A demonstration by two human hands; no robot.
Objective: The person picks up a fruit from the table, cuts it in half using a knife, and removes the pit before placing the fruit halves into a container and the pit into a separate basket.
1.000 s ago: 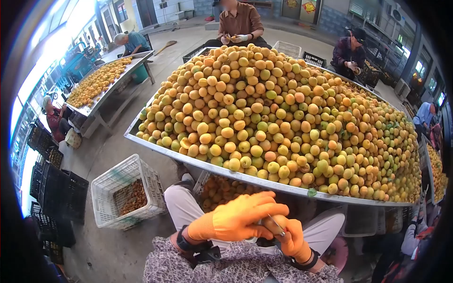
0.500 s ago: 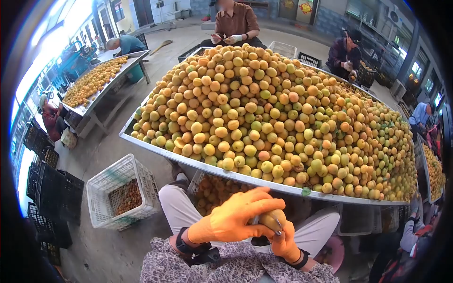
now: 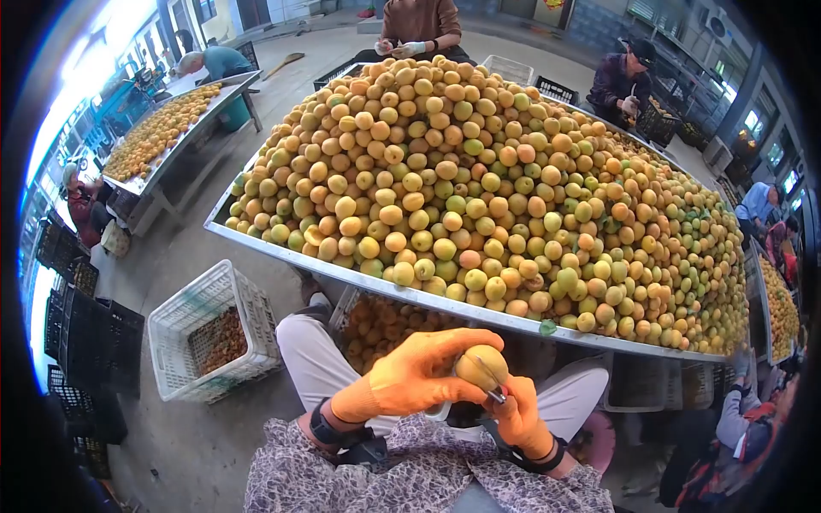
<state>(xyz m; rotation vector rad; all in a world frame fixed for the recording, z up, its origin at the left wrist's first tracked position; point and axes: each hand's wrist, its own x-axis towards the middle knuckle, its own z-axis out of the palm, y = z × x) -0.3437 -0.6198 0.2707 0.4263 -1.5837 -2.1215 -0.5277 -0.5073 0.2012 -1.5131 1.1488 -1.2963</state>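
Note:
My left hand (image 3: 419, 372), in an orange glove, holds a yellow apricot (image 3: 481, 368) between thumb and fingers, above my lap. A dark line runs down the fruit's face. My right hand (image 3: 522, 415), also gloved in orange, is closed just below and to the right of it. From its fingers a small tool with a metal tip (image 3: 498, 394) points at the fruit's lower side; the rest of the tool is hidden. Beyond both hands, a large heap of apricots (image 3: 462, 205) lies on a metal-edged table (image 3: 342, 280).
A white crate (image 3: 201, 389) with small dark pieces inside stands at the left. Under the table edge sits a crate of apricots (image 3: 389, 329). Black crates (image 3: 98, 346) are stacked far left. Several people work around other tables, one person (image 3: 421, 30) directly across.
The apricot has turned, showing more of its face and the dark line, and the left fingers have shifted around it. The whole view has tilted slightly, so the table appears higher.

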